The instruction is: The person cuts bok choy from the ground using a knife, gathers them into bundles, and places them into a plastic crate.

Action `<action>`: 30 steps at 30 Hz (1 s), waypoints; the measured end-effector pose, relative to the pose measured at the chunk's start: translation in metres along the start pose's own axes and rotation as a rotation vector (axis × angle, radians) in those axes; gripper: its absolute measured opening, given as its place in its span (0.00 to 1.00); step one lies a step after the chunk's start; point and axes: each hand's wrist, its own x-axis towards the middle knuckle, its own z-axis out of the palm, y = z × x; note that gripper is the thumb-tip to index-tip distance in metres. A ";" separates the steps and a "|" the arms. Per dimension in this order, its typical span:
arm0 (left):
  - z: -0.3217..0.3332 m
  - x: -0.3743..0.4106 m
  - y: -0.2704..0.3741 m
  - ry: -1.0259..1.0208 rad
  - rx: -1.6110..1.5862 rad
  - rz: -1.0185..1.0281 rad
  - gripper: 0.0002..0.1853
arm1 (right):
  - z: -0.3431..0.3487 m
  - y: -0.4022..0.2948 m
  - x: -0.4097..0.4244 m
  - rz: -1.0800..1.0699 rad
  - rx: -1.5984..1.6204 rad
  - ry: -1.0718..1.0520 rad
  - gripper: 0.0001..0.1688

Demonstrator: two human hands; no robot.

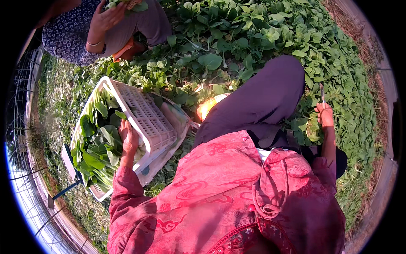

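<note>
My left hand (129, 136) reaches over the near rim of a white perforated plastic crate (149, 111), its fingertips among the leafy greens (101, 149). Whether it grips any of them is hidden. Broad green leaves and pale stalks, like bok choy, fill the crate. On the other side, my right hand (325, 115) is closed around the handle of a small knife (322, 91), whose narrow blade points away from me over the growing plants. A pale green leafy clump (313, 127) lies just left of that hand, beside my leg.
Another person (73, 35) crouches at the upper left, holding greens (139, 6). Dense leafy plants (269, 28) spread ahead and along the right. A plastic sack (174, 117) lies against the crate. A blue bar (66, 189) and wire mesh (20, 95) are at left.
</note>
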 end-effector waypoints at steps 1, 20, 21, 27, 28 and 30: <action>0.007 0.002 0.004 0.111 -0.078 0.067 0.09 | -0.001 -0.010 -0.011 0.024 0.015 0.001 0.12; 0.010 0.042 0.076 0.395 -0.056 0.139 0.21 | -0.006 -0.019 -0.063 -0.001 0.049 0.107 0.12; 0.010 0.051 0.111 0.340 -0.120 0.225 0.21 | -0.007 -0.017 -0.064 0.039 0.014 0.121 0.12; 0.109 0.124 0.245 -0.322 -0.601 0.540 0.15 | -0.007 0.013 -0.050 0.211 -0.109 0.008 0.17; 0.132 0.136 0.264 -0.461 -0.695 0.523 0.15 | -0.005 0.018 -0.047 0.248 -0.146 -0.031 0.18; 0.166 0.169 0.295 -0.656 -0.719 0.417 0.15 | 0.007 0.028 -0.032 0.305 -0.158 -0.066 0.17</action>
